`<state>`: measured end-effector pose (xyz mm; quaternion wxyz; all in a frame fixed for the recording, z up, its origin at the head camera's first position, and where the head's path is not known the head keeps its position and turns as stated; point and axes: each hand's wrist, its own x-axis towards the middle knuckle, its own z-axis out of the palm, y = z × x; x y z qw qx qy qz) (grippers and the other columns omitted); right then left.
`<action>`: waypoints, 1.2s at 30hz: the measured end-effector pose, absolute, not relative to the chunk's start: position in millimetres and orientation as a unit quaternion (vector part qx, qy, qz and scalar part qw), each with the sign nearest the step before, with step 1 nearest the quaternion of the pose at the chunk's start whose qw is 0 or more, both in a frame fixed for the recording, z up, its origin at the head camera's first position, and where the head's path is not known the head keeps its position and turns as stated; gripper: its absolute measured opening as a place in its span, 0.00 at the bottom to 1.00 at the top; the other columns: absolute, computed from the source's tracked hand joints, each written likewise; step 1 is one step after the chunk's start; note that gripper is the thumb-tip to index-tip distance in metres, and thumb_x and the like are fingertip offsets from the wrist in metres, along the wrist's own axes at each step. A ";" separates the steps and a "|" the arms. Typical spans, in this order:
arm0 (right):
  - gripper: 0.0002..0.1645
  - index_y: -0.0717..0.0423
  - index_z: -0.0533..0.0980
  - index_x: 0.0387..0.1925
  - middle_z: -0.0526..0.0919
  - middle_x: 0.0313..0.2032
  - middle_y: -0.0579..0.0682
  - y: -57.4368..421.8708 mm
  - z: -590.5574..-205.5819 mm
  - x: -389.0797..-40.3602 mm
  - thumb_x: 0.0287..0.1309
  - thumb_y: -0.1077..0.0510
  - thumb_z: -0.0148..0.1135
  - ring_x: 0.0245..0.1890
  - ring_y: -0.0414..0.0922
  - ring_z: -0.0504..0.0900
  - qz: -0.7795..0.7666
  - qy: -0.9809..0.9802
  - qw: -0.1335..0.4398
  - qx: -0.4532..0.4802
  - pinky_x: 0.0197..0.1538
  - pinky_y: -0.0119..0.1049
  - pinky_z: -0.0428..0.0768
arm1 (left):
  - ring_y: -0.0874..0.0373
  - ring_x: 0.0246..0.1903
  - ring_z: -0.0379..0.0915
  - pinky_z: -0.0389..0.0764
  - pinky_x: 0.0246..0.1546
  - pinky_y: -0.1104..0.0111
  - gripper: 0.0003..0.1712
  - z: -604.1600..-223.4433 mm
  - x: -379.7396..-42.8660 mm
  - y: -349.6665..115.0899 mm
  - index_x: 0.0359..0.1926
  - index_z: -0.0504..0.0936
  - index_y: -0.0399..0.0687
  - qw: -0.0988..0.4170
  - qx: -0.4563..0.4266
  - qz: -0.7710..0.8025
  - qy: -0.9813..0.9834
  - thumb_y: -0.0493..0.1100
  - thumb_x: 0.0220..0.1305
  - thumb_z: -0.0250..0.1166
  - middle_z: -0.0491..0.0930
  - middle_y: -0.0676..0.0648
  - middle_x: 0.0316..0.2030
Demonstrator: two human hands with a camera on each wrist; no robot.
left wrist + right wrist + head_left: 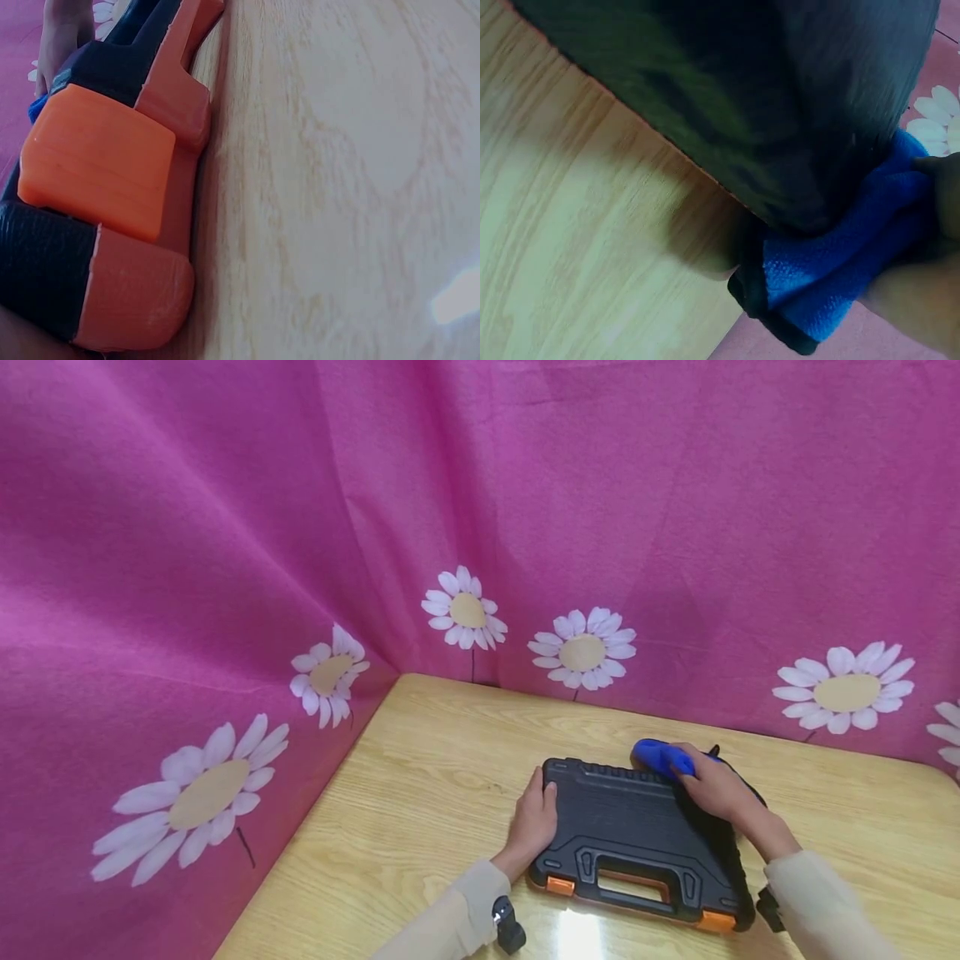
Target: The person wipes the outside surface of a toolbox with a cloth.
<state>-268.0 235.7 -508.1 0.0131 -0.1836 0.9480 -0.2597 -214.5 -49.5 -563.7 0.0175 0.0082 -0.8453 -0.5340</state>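
A black tool case (630, 814) with orange latches lies flat on the wooden table, its handle toward me. My left hand (534, 820) holds the case's left side, thumb over the top edge. At the far right corner, my right hand (712, 783) grips a bunched blue cloth (658, 758) against the lid. The right wrist view shows the cloth (832, 259), with its dark border, wrapped around that corner of the case (727, 97). Close up in the left wrist view is one orange latch (97, 161) on the case's front.
The pale wooden table (420, 760) extends around the case. A pink curtain (637, 510) printed with white daisies stands behind and to the left of it. Light glares off the tabletop near the front edge.
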 end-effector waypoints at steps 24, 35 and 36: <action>0.29 0.76 0.62 0.63 0.70 0.55 0.82 257.5 -508.5 -238.0 0.76 0.55 0.46 0.53 0.78 0.72 -0.290 0.955 0.002 -0.057 0.51 0.74 0.71 | 0.42 0.70 0.57 0.61 0.69 0.51 0.30 -568.9 -213.9 -49.0 0.73 0.56 0.28 0.033 0.004 -0.530 -0.847 0.43 0.81 0.44 0.60 0.33 0.71; 0.29 0.77 0.63 0.61 0.72 0.54 0.81 262.0 -508.9 -225.5 0.78 0.52 0.43 0.51 0.76 0.73 -0.302 0.953 0.007 -0.036 0.48 0.72 0.73 | 0.42 0.71 0.56 0.60 0.69 0.51 0.30 -565.2 -214.5 -49.0 0.73 0.56 0.28 0.030 0.012 -0.529 -0.848 0.44 0.81 0.44 0.60 0.33 0.71; 0.29 0.76 0.63 0.61 0.72 0.54 0.81 262.1 -509.2 -224.2 0.78 0.52 0.43 0.51 0.76 0.73 -0.302 0.953 0.007 -0.035 0.48 0.72 0.73 | 0.41 0.71 0.56 0.60 0.69 0.51 0.30 -565.2 -214.3 -49.2 0.73 0.56 0.28 0.030 0.011 -0.529 -0.848 0.44 0.81 0.44 0.60 0.32 0.71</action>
